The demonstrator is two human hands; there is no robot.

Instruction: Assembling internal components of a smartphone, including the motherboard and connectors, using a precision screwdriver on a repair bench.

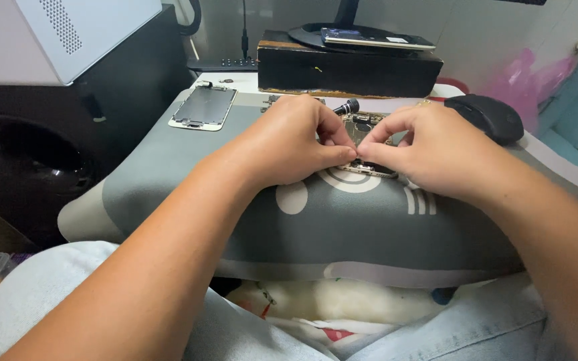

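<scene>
Both grips, left hand (289,144) and right hand (436,150), pinched fingertips together on the opened phone body (364,130) at frame centre, on the grey mat (342,227); a detached screen (203,107) lay upper left.

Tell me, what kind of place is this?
Probably a small home desk for fixing phones: an opened phone body under both hands, its removed screen on the grey mat, and a computer mouse nearby.

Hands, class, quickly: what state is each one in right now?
Left hand: fingers pinched shut at the lower edge of the opened phone body; what they pinch cannot be told.
Right hand: pinched shut at the same spot, fingertips meeting the left's.
</scene>
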